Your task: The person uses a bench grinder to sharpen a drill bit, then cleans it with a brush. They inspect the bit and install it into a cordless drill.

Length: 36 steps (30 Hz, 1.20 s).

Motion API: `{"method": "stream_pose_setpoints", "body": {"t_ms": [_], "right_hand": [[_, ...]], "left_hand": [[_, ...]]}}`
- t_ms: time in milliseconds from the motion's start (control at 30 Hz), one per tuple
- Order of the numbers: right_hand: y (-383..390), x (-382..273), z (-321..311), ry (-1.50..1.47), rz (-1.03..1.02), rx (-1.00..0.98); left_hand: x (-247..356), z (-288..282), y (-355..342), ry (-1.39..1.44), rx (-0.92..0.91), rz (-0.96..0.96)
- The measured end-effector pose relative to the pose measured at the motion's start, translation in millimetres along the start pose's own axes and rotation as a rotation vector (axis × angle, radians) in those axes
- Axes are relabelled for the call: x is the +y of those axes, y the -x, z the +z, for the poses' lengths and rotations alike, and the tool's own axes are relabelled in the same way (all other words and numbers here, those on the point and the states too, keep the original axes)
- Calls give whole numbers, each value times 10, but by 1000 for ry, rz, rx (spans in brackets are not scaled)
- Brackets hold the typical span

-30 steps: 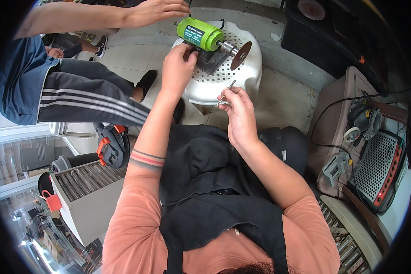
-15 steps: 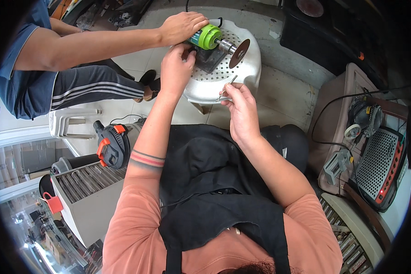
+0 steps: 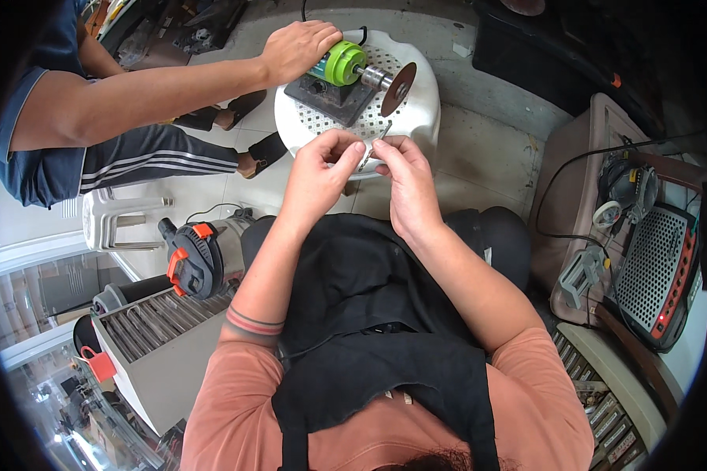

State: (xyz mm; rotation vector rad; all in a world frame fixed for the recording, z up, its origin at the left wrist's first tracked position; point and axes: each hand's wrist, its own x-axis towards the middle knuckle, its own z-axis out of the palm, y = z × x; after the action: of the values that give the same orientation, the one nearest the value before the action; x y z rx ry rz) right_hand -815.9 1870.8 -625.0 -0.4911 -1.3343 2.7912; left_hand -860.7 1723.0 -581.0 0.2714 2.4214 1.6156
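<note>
A thin metal drill bit [image 3: 366, 161] is held at a slant between my hands, above the near rim of a white plastic stool [image 3: 428, 122]. My left hand [image 3: 326, 166] is closed, its thumb and finger pinching at the bit's left side. My right hand [image 3: 408, 174] pinches it from the right, with one end sticking up past the fingertips. Just beyond, a green bench motor [image 3: 346, 64] on a dark base [image 3: 330, 100] carries a brown cutting disc [image 3: 401, 88] on its shaft. Another person's hand [image 3: 300, 49] rests on top of the motor.
The other person's arm [image 3: 149, 102] reaches in from the left. A vacuum cleaner [image 3: 200, 255] and a grey drawer cabinet [image 3: 165, 353] stand left of me. On the right are a beige bin [image 3: 558, 204], a cable [image 3: 554, 235] and a perforated-front amplifier-like box [image 3: 652, 267].
My left hand has left the motor's base and come down and right to the drill bit. The view has shifted slightly. The other person's hand stays on the motor.
</note>
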Motion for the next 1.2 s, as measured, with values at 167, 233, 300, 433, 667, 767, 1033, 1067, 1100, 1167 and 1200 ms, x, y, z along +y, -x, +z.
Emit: {"method": "stream_pose_setpoints", "body": {"t_ms": [167,233,300,433,667,767,1033,1067,1100,1167,1200], "right_hand": [[-14,-23,22,-50,26,8],[-42,-10,7,-83,33,-3],[-72,13,-10,-93,22,-3],[-81,-8,0,-105,26,-4],[-37,88,33,-138,22,-1],[-24,94,49,-173,32,-13],[-19,135,44,-212,15,-14],[-12,153,44,-224,19,-14],[-7,163,45,-236,23,-14],[-9,165,48,-233,30,-8],[-10,163,49,-231,34,-5]], "left_hand": [[-18,45,-44,242,-121,-112],[16,74,-51,278,-124,-113],[0,67,-73,286,-137,-113],[-6,89,-80,256,-114,-100],[-65,31,-48,179,-116,-118],[-109,26,-52,183,-99,-79],[-111,33,-68,171,-101,-63],[-117,36,-69,174,-96,-53],[-127,41,-71,176,-91,-42],[-136,45,-73,181,-83,-35],[-137,46,-74,183,-82,-37]]}}
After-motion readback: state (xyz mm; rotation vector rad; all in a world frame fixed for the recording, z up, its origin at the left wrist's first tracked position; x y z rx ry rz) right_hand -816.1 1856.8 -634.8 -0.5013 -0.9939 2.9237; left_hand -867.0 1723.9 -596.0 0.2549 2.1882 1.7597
